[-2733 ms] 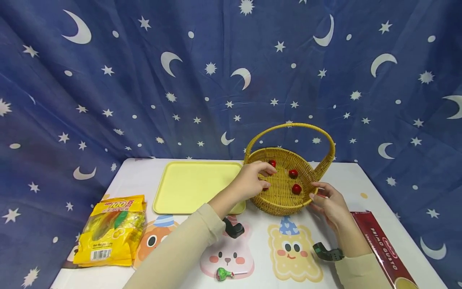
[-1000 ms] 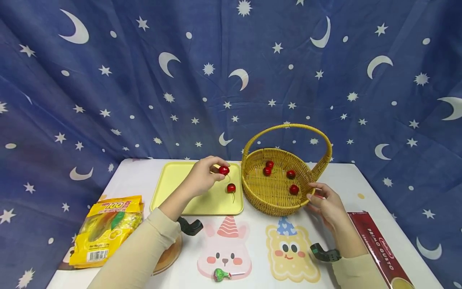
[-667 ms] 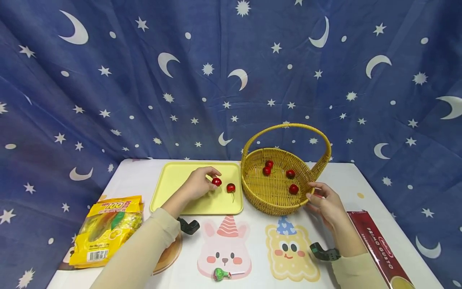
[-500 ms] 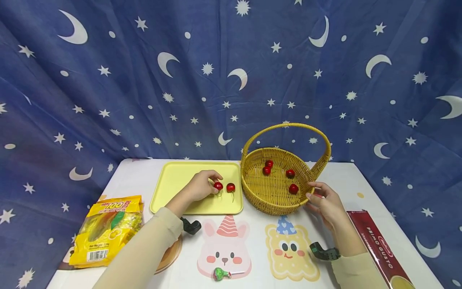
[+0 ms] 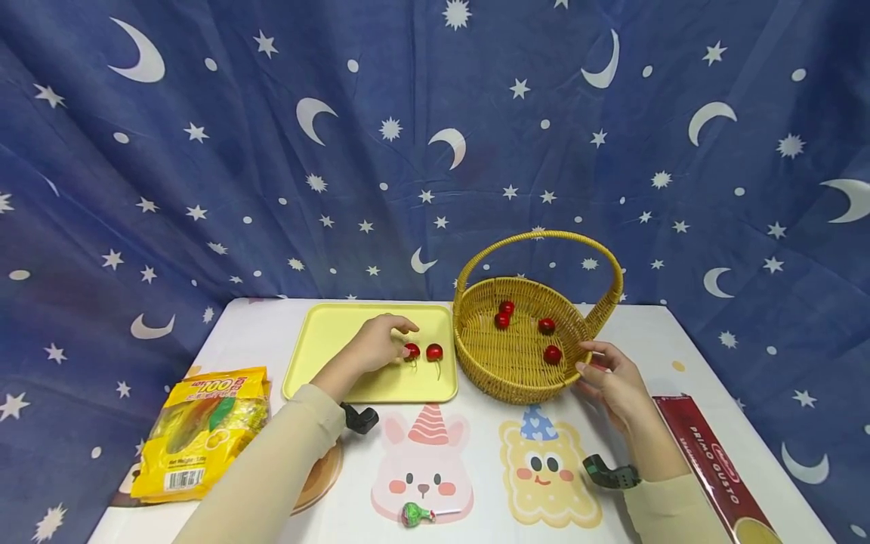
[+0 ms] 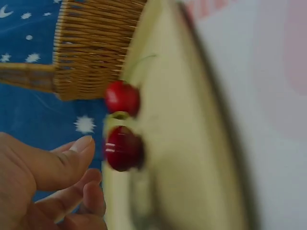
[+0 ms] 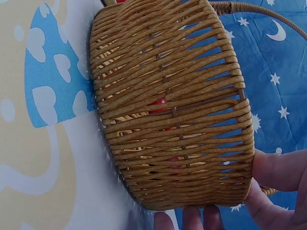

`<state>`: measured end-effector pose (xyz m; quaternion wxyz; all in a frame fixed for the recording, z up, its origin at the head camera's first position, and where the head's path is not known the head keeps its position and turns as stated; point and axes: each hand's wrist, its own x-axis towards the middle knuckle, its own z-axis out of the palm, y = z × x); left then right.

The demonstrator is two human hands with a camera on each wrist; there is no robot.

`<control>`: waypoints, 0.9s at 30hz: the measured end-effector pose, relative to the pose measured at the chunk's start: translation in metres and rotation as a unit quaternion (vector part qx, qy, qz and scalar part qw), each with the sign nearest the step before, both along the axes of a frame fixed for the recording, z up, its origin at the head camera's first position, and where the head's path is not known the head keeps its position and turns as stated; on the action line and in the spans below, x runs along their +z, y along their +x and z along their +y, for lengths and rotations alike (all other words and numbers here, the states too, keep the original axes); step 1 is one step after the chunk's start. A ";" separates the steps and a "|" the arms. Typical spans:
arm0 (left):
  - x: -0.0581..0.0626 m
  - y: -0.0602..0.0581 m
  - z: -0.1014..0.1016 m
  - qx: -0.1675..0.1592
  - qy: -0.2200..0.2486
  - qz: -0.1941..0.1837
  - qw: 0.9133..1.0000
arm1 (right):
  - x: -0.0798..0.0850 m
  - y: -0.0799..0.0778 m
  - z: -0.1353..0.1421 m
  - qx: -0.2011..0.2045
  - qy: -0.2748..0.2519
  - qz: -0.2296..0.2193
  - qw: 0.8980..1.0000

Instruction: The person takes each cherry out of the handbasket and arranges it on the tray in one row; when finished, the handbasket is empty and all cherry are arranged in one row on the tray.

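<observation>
Two red cherries lie side by side on the yellow tray (image 5: pixel 326 355), a left one (image 5: pixel 411 351) and a right one (image 5: pixel 434 352). My left hand (image 5: pixel 376 344) is over the tray beside the left cherry; in the left wrist view its thumb and fingers (image 6: pixel 62 165) are apart from that cherry (image 6: pixel 123 148). To the right stands a wicker basket (image 5: pixel 510 389) with several cherries inside. My right hand (image 5: pixel 615 378) holds the basket's right rim, its thumb (image 7: pixel 280 170) at the edge and other fingertips against the outside wall.
A yellow candy bag (image 5: pixel 204 438) lies at the left. Near the front is a green-wrapped lollipop (image 5: pixel 413 516). A dark red spaghetti box (image 5: pixel 717 468) lies at the right. The basket's tall handle (image 5: pixel 544 235) arches upward in front of the starry curtain (image 5: pixel 381 249).
My left hand has gone from the basket to the tray with a cherry, set it down left of the other cherry and let go. The right hand stays on the basket rim.
</observation>
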<state>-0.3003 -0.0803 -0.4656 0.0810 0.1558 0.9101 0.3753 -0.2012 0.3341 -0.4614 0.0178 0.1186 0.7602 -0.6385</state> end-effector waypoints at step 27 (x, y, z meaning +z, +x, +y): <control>0.024 0.015 0.182 -0.177 0.046 0.013 0.983 | -0.001 0.000 0.001 0.005 -0.011 0.000 1.000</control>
